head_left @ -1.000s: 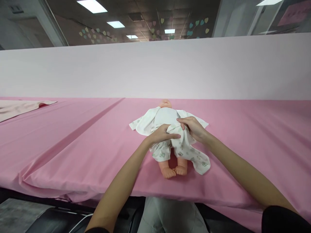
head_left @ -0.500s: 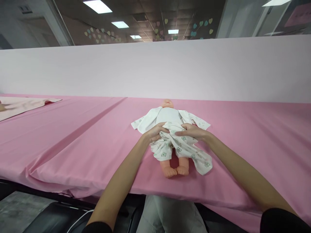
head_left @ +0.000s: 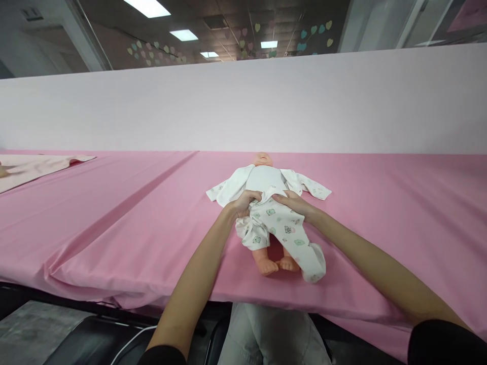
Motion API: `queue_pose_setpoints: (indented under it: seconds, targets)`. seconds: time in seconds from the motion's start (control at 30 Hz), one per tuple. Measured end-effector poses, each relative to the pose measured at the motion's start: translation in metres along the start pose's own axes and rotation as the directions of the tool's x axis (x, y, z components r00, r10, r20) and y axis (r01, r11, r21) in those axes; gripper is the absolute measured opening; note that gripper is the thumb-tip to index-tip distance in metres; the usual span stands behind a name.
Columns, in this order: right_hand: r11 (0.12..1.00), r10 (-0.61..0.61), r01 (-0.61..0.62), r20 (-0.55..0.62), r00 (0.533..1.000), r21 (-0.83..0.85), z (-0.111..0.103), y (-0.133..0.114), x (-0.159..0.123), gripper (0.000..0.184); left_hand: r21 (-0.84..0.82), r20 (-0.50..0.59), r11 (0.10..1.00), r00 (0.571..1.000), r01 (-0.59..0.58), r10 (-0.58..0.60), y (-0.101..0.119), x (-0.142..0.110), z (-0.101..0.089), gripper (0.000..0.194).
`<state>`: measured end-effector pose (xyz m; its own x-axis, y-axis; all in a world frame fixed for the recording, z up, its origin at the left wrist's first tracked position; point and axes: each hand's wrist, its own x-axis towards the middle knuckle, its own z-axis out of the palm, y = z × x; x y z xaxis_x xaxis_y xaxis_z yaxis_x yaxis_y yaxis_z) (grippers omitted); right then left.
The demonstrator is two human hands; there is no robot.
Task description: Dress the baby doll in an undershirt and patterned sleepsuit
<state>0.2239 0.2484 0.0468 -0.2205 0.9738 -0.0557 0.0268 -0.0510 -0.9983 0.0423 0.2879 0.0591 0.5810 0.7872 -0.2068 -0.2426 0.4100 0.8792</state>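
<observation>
A baby doll (head_left: 263, 160) lies on its back on the pink-covered table, head away from me and bare feet towards me. Its white jacket (head_left: 238, 181) is spread open to both sides over a white undershirt (head_left: 264, 178). White baby pants (head_left: 291, 228) with a small green animal print cover its hips. One pant leg is bunched above a foot; the other drapes slantwise past the other foot. My left hand (head_left: 243, 202) grips the waist of the pants on one side. On the other side, my right hand (head_left: 294, 202) pinches the same waist, thumb on top.
Pink cloth (head_left: 133, 218) covers the table, with a raised fold on the left. A pale cloth (head_left: 34, 170) lies at the far left. Behind the table stands a low white wall (head_left: 228, 111). Black chairs (head_left: 91, 339) are below the front edge.
The front of the pants is now smoother and lies flatter. The loose pant leg has swung left and down, partly over the doll's foot. Both hands remain at the waist.
</observation>
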Motion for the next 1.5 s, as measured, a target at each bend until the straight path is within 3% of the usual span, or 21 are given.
queue_pose_setpoints:
  seconds: [0.13, 0.33, 0.57, 0.7, 0.97, 1.07, 1.2, 1.37, 1.5]
  targets:
    - [0.998, 0.041, -0.043, 0.035, 0.999, 0.048, -0.001, 0.000, 0.000, 0.035, 0.025, 0.140, 0.996, 0.986, 0.089, -0.091, -0.001, 0.002, -0.008, 0.018]
    - [0.997, 0.078, -0.076, 0.272, 0.959, -0.019, -0.004, -0.003, 0.000, 0.034, -0.100, 0.224, 0.995, 0.974, -0.005, 0.028, -0.010, 0.005, -0.018, 0.026]
    - [0.962, 0.029, -0.069, 0.154, 0.988, 0.263, -0.005, 0.011, 0.003, 0.029, 0.017, 0.302, 0.992, 0.947, -0.123, 0.112, -0.018, 0.006, -0.014, 0.045]
    - [0.928, -0.002, -0.043, 0.120, 0.993, 0.371, -0.007, 0.021, 0.008, 0.020, -0.006, 0.291, 0.985, 0.942, -0.175, 0.169, -0.019, 0.008, -0.008, 0.039]
    - [0.899, 0.130, -0.175, 0.137, 0.982, 0.402, -0.008, 0.015, 0.004, 0.034, -0.025, 0.269, 0.988, 0.951, -0.151, 0.152, -0.023, 0.015, -0.008, 0.019]
    - [0.869, 0.163, -0.209, 0.139, 0.977, 0.449, -0.009, 0.015, 0.002, 0.039, 0.003, 0.261, 0.992, 0.957, -0.128, 0.123, -0.022, 0.014, -0.006, 0.024]
    - [0.866, 0.118, -0.156, 0.109, 0.987, 0.474, -0.012, 0.022, 0.002, 0.029, 0.035, 0.191, 0.996, 0.979, -0.080, 0.072, -0.020, 0.012, -0.005, 0.031]
    - [0.879, 0.085, -0.149, 0.160, 0.983, 0.452, -0.009, 0.020, 0.002, 0.030, 0.084, 0.289, 0.991, 0.954, -0.109, 0.080, -0.018, 0.007, -0.008, 0.056]
    - [0.921, 0.056, -0.100, 0.128, 0.990, 0.376, -0.005, 0.016, 0.002, 0.036, 0.117, 0.285, 0.986, 0.955, -0.121, 0.083, -0.018, 0.006, -0.007, 0.064]
